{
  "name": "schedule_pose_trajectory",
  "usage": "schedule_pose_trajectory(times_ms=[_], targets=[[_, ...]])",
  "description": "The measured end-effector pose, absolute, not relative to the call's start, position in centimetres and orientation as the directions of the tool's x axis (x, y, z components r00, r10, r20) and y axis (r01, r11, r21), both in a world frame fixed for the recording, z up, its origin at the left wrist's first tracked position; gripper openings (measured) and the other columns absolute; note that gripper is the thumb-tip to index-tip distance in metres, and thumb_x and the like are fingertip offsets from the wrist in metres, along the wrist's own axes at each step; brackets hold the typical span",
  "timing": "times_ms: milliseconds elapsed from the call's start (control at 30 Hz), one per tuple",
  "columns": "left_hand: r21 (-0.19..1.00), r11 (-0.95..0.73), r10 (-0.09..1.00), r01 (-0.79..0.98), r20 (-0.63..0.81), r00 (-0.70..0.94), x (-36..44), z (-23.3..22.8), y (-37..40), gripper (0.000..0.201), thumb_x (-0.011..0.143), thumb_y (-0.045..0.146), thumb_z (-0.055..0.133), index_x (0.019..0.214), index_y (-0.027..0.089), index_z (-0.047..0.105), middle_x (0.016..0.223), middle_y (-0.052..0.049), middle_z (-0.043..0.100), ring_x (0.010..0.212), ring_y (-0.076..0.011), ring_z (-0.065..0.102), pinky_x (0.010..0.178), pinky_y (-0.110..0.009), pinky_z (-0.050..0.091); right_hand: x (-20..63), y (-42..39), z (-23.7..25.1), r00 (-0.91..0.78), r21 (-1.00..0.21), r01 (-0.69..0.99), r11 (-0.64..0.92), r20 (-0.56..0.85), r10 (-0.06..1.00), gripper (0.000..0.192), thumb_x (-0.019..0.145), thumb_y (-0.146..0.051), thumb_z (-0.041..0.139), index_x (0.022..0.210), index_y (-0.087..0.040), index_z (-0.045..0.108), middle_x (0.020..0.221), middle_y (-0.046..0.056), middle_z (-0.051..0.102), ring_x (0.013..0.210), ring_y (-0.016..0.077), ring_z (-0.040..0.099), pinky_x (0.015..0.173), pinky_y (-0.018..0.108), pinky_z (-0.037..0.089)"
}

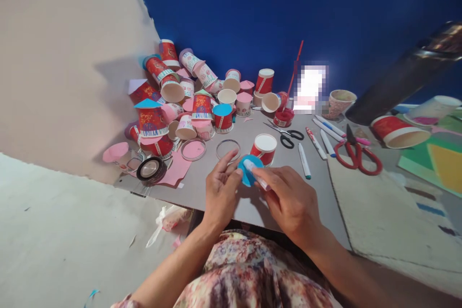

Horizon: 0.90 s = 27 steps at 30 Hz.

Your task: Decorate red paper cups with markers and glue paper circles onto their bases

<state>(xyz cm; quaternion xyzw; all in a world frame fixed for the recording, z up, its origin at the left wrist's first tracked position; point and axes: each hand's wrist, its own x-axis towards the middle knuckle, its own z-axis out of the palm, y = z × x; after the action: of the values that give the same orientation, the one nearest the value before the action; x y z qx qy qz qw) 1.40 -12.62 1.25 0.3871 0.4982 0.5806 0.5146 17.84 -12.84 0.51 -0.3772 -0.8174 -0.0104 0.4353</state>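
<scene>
My left hand (pixel 222 187) holds a round blue paper disc (pixel 247 179) by its left edge, between thumb and fingers. In my right hand (pixel 294 202) is a white glue stick (pixel 262 182), tilted, with its upper end against the face of the disc. Just behind the disc a red paper cup (pixel 263 148) stands upside down, its white base up. Both hands are over the front part of the grey table (pixel 252 207). A clear ring (pixel 228 149) lies beyond my left fingertips.
Decorated paper cups (pixel 151 120) are heaped at the back left. A roll of black tape (pixel 150 169) sits near the left edge. Black scissors (pixel 287 135), markers (pixel 303 161), red-handled scissors (pixel 357 156) and a paste jar (pixel 283 118) lie to the right. A dark cylinder (pixel 397 74) leans at far right.
</scene>
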Motion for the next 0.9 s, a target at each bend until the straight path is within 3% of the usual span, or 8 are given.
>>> schedule_pose_trajectory(times_ms=[133,233,367,500,633,767,833,900], targets=[[0.99,0.059,0.985,-0.13,-0.079,-0.154,0.7,1.9,-11.9,0.065,0.083,0.027,0.072,0.144,0.009,0.061,0.078,-0.002,0.078,0.068,-0.0128,0.066,0.067,-0.022,0.051,18.0,-12.9,0.4,-0.387,-0.296,0.594,0.748,0.71,0.588,0.032,0.101,-0.005,0.055,0.129,-0.018,0.065,0.101,0.008,0.077,0.091,0.0223,0.067,0.076,0.034,0.051],[0.995,0.054,0.972,-0.089,-0.073,-0.223,1.1,1.6,-11.9,0.065,0.084,0.026,0.071,0.145,0.008,0.06,0.075,0.0,0.077,0.065,-0.0123,0.064,0.064,-0.022,0.051,17.5,-12.9,0.4,-0.355,-0.287,0.626,0.725,0.723,0.592,0.027,0.101,-0.007,0.058,0.126,-0.016,0.066,0.097,0.008,0.077,0.087,0.022,0.067,0.075,0.034,0.05],[0.996,-0.037,0.947,-0.08,0.009,-0.322,2.3,0.8,-12.9,0.059,0.089,0.03,0.07,0.145,0.014,0.061,0.103,-0.008,0.083,0.086,-0.0166,0.074,0.083,-0.026,0.058,16.8,-12.9,0.5,-0.248,-0.315,0.683,0.659,0.749,0.614,0.02,0.102,-0.018,0.064,0.122,-0.016,0.067,0.093,0.008,0.077,0.08,0.0211,0.067,0.074,0.033,0.048],[0.99,-0.086,0.947,-0.107,0.048,-0.318,2.5,0.8,-13.4,0.062,0.087,0.033,0.073,0.145,0.015,0.061,0.122,-0.014,0.08,0.108,-0.0224,0.076,0.095,-0.031,0.059,16.7,-12.7,0.6,-0.226,-0.328,0.683,0.653,0.755,0.616,0.022,0.102,-0.015,0.062,0.124,-0.018,0.065,0.093,0.007,0.077,0.081,0.0215,0.067,0.074,0.034,0.049],[0.986,-0.01,0.976,-0.168,-0.027,-0.215,1.5,1.7,-12.7,0.075,0.084,0.029,0.073,0.153,0.012,0.051,0.103,-0.01,0.084,0.086,-0.018,0.075,0.082,-0.028,0.06,17.1,-12.8,0.4,-0.319,-0.321,0.607,0.727,0.739,0.593,0.035,0.101,-0.004,0.055,0.131,-0.021,0.063,0.101,0.007,0.077,0.09,0.0218,0.067,0.076,0.034,0.052],[0.993,0.02,0.971,-0.113,-0.046,-0.234,1.1,1.9,-12.2,0.069,0.085,0.025,0.071,0.15,0.008,0.055,0.07,0.001,0.077,0.066,-0.0129,0.066,0.069,-0.023,0.055,16.9,-12.9,0.2,-0.352,-0.288,0.608,0.74,0.737,0.576,0.033,0.101,-0.004,0.056,0.128,-0.019,0.065,0.097,0.007,0.076,0.087,0.0214,0.066,0.075,0.033,0.052],[0.995,0.002,0.96,-0.1,-0.03,-0.277,1.4,1.5,-12.4,0.065,0.088,0.026,0.069,0.15,0.01,0.055,0.07,0.001,0.077,0.066,-0.0127,0.067,0.068,-0.022,0.054,16.6,-12.9,0.2,-0.325,-0.283,0.636,0.718,0.745,0.583,0.026,0.102,-0.008,0.058,0.126,-0.017,0.065,0.094,0.007,0.076,0.084,0.0213,0.067,0.074,0.033,0.051],[0.992,-0.042,0.948,-0.122,0.001,-0.318,2.0,0.8,-12.7,0.067,0.09,0.028,0.068,0.153,0.012,0.051,0.085,-0.003,0.082,0.077,-0.0142,0.072,0.077,-0.024,0.057,16.3,-12.9,0.3,-0.276,-0.295,0.666,0.685,0.756,0.594,0.02,0.103,-0.015,0.061,0.122,-0.016,0.066,0.09,0.006,0.076,0.08,0.0208,0.066,0.073,0.033,0.049]])
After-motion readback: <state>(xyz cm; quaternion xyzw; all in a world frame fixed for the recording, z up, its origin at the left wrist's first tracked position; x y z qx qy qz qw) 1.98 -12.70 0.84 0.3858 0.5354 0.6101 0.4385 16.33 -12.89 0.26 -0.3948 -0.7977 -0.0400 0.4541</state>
